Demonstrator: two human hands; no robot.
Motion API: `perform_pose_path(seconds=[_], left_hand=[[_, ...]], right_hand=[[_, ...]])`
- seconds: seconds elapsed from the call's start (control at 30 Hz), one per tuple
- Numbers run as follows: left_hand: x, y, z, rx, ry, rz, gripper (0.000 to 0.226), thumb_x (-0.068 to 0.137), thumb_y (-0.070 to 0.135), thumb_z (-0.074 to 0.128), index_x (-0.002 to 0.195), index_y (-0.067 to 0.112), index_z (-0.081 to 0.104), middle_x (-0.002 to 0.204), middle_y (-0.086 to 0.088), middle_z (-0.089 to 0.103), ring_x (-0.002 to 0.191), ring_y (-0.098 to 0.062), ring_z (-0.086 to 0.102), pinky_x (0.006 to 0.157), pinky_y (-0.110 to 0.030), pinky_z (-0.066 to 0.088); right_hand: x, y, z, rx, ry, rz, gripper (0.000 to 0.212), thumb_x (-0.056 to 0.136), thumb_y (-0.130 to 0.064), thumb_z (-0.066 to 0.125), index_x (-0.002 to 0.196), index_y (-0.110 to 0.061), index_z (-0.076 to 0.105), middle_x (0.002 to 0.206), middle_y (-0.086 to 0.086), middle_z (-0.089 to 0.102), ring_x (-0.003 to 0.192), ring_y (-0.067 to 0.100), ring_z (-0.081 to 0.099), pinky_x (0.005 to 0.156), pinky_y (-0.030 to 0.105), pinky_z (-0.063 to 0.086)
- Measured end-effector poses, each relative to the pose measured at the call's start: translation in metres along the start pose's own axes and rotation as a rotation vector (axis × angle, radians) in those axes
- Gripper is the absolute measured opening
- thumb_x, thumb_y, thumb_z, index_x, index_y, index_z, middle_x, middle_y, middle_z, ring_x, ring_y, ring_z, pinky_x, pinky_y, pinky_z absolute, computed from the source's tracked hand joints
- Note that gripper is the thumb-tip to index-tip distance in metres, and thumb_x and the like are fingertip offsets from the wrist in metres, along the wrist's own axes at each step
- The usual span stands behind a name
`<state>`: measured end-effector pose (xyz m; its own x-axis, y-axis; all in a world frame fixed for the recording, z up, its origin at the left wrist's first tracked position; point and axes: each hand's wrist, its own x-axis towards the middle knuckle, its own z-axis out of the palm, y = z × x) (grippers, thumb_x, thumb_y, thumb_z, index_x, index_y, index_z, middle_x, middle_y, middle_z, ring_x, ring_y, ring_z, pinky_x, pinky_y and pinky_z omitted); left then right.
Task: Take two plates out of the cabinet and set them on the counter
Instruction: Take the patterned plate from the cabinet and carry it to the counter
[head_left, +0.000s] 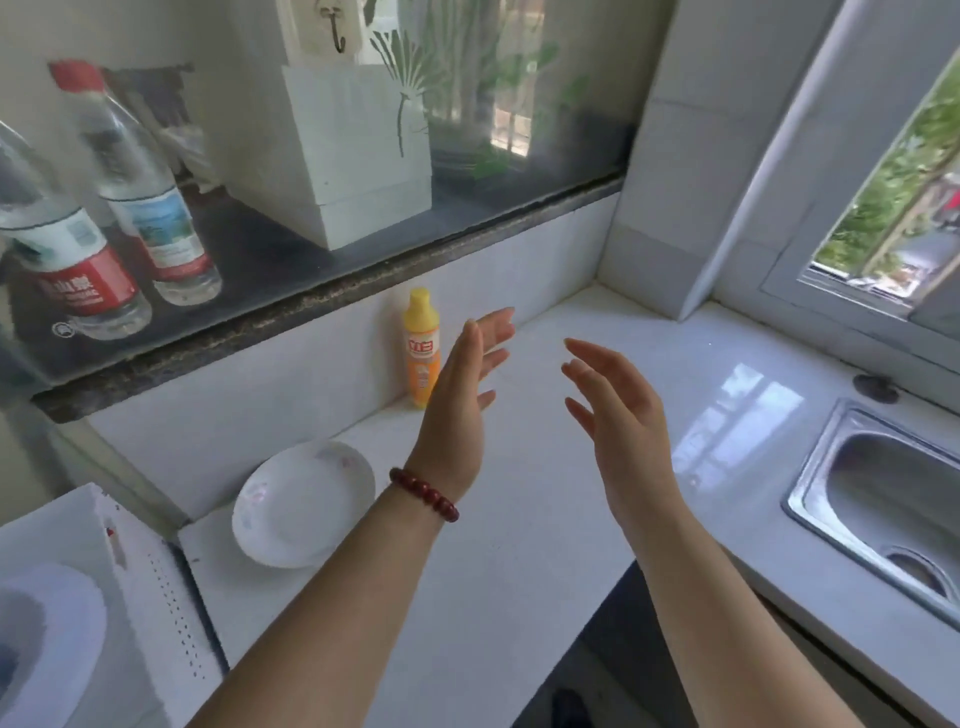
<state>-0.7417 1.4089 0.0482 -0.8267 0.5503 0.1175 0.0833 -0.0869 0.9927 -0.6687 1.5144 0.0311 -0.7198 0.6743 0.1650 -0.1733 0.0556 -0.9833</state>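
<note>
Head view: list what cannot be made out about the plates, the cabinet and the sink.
- Plates: a white stack on the counter; whether it is one plate or two is unclear, since the left forearm covers its right edge.
- Cabinet: not in frame at all.
- Sink: cut off by the right edge; its far side is unseen.
- Left hand and right hand: both open and empty.

White tiled wall (322, 374), dark stone ledge (322, 301), steel sink (883, 499), daylit window (893, 208) right.
</note>
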Motion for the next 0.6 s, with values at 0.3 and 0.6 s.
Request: perform_pose_path(seconds=[0.3,0.6], left_hand=[[-0.035,0.002,0.083,-0.027,-0.342,0.025,0.058,0.084,0.064,0.014,0.127,0.036,0.042,0.140,0.008,0.045,0.122,-0.007,0.045,0.105,-0.037,0.032],[-0.104,0.010,0.225,-0.153,-0.737,-0.015,0.050,0.085,0.052,0.018,0.119,0.034,0.050,0.126,0.009,0.054,0.115,-0.004,0.051,0.091,-0.023,0.038]], right_hand=[[-0.063,-0.023,-0.083,-0.039,0.334,-0.033,0.016,0.090,-0.026,0.057,0.099,-0.035,0.067,0.107,-0.016,0.068,0.108,0.006,0.062,0.099,0.038,0.047],[-0.152,-0.053,-0.217,-0.115,0.669,-0.090,0.018,0.091,-0.025,0.055,0.098,-0.035,0.067,0.096,-0.016,0.069,0.098,0.006,0.064,0.091,0.031,0.050]])
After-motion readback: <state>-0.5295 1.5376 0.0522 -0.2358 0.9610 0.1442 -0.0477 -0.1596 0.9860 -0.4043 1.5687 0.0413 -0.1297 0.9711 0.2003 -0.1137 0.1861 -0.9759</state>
